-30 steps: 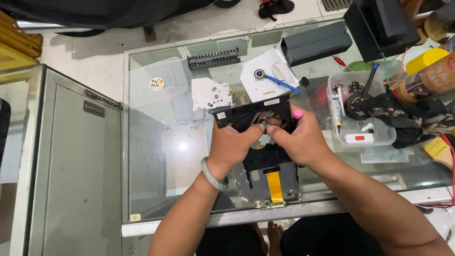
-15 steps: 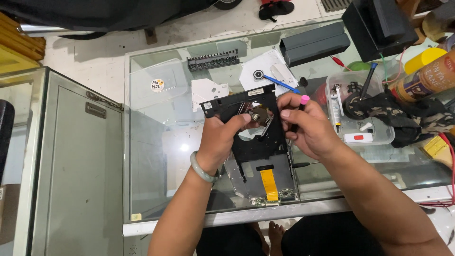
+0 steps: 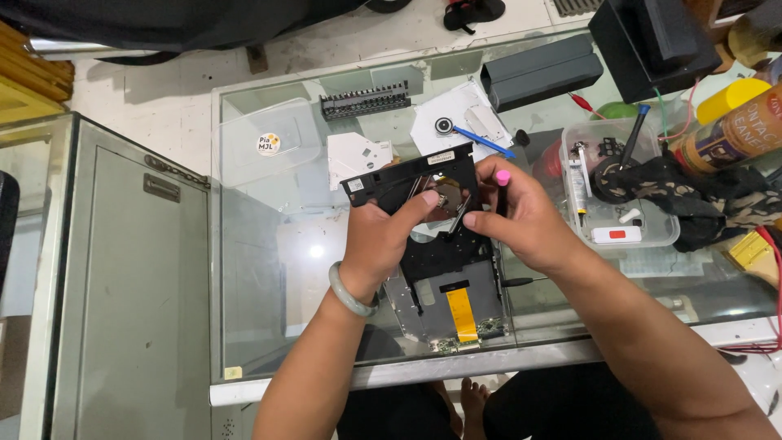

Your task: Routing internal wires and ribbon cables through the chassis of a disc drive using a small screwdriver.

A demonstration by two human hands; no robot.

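Both hands hold a black disc-drive mechanism [image 3: 407, 175] raised and tilted above the glass counter [image 3: 269, 269]. My left hand [image 3: 383, 236], with a pale green bangle on the wrist, grips its left side with the thumb on the shiny metal middle. My right hand [image 3: 521, 216] grips the right side and also carries a pink-capped tool [image 3: 503, 183] between the fingers. Below the hands lies a grey metal drive chassis [image 3: 452, 305] with an orange ribbon cable [image 3: 462, 314].
A clear lid [image 3: 265, 143], a bit holder [image 3: 364, 101], white metal plates [image 3: 354, 155] and a blue-handled tool [image 3: 482, 141] lie behind. A clear tray [image 3: 623, 232] of parts, dark cloth, cans and wires crowd the right. A glass cabinet [image 3: 122, 269] stands left.
The black mechanism has been lifted off the grey chassis and tilted up towards me, uncovering the chassis and its orange ribbon. Both hands rose with it.
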